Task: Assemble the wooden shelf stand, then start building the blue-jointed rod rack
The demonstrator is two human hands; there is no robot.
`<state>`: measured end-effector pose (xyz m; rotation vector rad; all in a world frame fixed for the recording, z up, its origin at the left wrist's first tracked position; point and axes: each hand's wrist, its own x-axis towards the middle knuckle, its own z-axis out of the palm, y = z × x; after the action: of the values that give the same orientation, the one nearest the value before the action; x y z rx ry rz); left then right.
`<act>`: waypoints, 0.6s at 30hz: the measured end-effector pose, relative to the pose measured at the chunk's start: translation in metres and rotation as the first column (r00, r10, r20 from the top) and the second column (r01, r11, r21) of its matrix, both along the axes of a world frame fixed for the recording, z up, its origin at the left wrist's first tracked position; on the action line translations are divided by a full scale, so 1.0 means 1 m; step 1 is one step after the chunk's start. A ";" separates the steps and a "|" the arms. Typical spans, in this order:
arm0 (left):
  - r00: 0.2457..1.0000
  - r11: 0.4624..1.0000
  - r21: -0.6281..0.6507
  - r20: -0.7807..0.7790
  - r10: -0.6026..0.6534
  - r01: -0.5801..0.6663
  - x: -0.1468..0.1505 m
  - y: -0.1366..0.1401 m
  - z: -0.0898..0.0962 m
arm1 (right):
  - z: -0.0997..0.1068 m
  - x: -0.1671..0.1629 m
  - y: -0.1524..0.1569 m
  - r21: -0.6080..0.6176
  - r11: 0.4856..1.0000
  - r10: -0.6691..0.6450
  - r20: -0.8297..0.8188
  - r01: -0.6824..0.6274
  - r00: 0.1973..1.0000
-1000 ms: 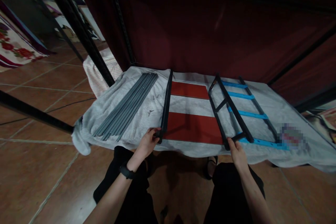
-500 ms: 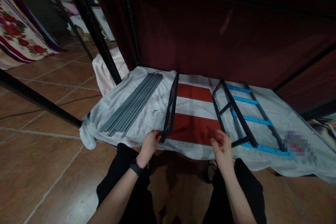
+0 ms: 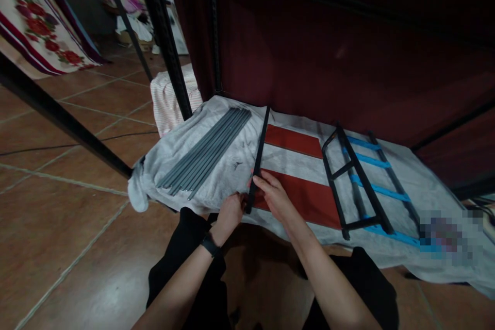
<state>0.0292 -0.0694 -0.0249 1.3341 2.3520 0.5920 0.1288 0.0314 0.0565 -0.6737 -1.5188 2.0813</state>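
Note:
A black metal side frame (image 3: 262,139) stands along the left ends of two red panels, the upper panel (image 3: 294,140) and the lower panel (image 3: 305,197). My right hand (image 3: 275,197) reaches over the lower panel, its fingers closed on this frame. At the frame's near end, my left hand (image 3: 232,212) is closed in a pinch; whatever lies between its fingertips is hidden. Along the panels' right ends stands a second black frame (image 3: 343,170) with a crossbar. Small dark hardware pieces (image 3: 237,166) lie on the grey cloth, left of my right hand.
Several grey metal tubes (image 3: 207,152) lie side by side at the left on the grey cloth (image 3: 149,178). Right of the panels lies a rack part with blue slats (image 3: 381,178). Black uprights (image 3: 164,36) and a dark red curtain (image 3: 328,56) stand around the cloth-covered surface.
My right hand has moved left from the lower panel's right side to the left frame. That frame now looks more upright. My left hand stays at its near end; the view has shifted.

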 end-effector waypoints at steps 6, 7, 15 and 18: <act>1.000 0.999 0.038 0.026 -0.006 0.005 -0.004 0.000 -0.003 | 0.009 -0.006 -0.006 -0.100 0.995 -0.003 -0.006 0.003 1.000; 0.999 0.999 0.042 0.035 -0.002 0.001 -0.004 0.000 -0.003 | 0.009 -0.006 -0.007 -0.092 0.996 0.000 -0.007 0.000 1.000; 0.997 0.997 -0.006 -0.028 -0.074 0.074 -0.001 -0.002 0.005 | 0.009 -0.001 -0.005 -0.062 0.998 0.001 -0.036 -0.003 0.999; 0.998 0.998 0.022 -0.021 -0.065 0.066 -0.003 -0.002 0.002 | 0.009 0.000 -0.005 -0.060 0.998 0.007 -0.033 -0.009 0.999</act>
<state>0.0258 -0.0716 -0.0224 1.4272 2.3141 0.5898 0.1290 0.0264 0.0657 -0.6527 -1.4481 2.1412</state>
